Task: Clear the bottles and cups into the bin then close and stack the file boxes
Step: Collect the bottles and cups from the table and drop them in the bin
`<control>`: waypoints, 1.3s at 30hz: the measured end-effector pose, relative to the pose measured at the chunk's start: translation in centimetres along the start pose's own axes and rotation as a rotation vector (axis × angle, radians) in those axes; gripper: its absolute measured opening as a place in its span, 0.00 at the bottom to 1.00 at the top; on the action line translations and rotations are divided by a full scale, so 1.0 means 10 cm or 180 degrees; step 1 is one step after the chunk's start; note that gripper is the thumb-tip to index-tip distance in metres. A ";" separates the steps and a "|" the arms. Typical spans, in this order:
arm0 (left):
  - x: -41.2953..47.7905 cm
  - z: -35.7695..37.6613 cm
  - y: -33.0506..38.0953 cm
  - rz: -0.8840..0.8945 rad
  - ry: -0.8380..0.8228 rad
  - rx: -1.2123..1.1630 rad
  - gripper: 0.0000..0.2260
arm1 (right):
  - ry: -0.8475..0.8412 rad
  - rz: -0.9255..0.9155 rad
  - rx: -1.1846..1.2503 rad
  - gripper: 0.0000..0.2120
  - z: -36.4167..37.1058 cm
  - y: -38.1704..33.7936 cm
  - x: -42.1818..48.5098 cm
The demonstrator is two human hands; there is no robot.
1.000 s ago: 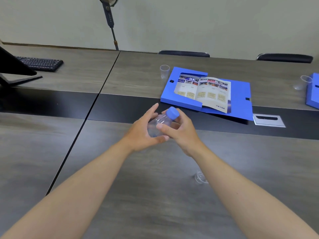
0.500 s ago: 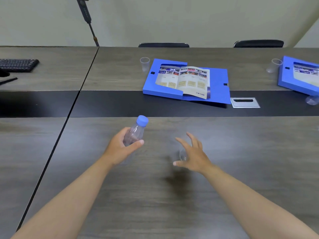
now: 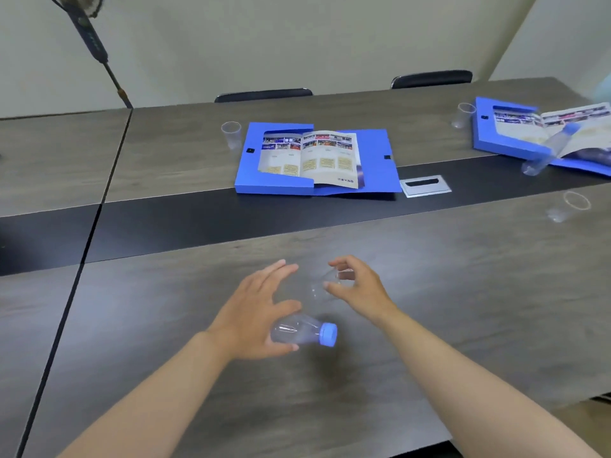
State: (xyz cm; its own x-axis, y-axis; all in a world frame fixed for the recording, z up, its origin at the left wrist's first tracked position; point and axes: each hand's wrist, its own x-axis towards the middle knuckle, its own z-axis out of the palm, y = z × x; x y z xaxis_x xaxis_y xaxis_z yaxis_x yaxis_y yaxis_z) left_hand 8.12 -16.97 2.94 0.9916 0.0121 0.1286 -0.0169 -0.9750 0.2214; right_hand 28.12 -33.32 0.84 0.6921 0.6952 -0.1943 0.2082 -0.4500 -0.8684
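Step in hand, as I read it: the clearing stage, gathering bottles and cups before any box work. Far left, a clear cup (image 3: pixel 231 133) stands upright just beside the open blue file box (image 3: pixel 377 166), which lies flat on the counter (image 3: pixel 165 325) with a brochure (image 3: pixel 310 157) spread inside it. My left hand (image 3: pixel 254 312) has its fingers spread forward, yet the thumb and lower fingers pin a clear bottle (image 3: pixel 299 332) with a blue cap against the palm, bottle lying sideways, cap pointing right; so that grip is closed on the bottle, loosely by the look of it. Just beside it, my right hand (image 3: pixel 358 289) curls finger and thumb around a second clear cup (image 3: pixel 327 282); I judge contact made, but the cup is so transparent that its rim and base are hard to trace. Further right sit a third cup (image 3: pixel 465 115), a second file box (image 3: pixel 506 140) cut off by the frame edge with another bottle (image 3: pixel 549 150) leaning on it, and a fourth cup (image 3: pixel 567 208) tipped on its side. Next move calls for carrying both items to the bin. No bin is in view, so its direction is unknown.
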 end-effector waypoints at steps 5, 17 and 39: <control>0.46 -0.01 0.37 0.0638 0.0031 0.0300 0.24 | 0.0150 -0.0191 0.0562 0.20 -0.27 -0.41 -0.31; 1.33 -0.06 1.44 0.1265 -0.0003 -0.0171 0.24 | 0.0532 -0.0076 0.0597 0.24 -1.27 -0.28 -1.04; 2.41 0.42 4.08 0.0322 0.0155 -0.0367 0.27 | 0.1838 -0.0003 0.0320 0.30 -4.49 1.54 -3.18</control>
State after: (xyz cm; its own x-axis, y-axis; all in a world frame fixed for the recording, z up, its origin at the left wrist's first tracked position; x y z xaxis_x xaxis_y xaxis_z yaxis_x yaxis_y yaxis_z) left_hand 31.89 -57.34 11.02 0.9768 -0.0714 0.2020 -0.1337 -0.9399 0.3142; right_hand 40.33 -87.54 14.11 0.9623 0.2649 0.0620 0.1620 -0.3746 -0.9129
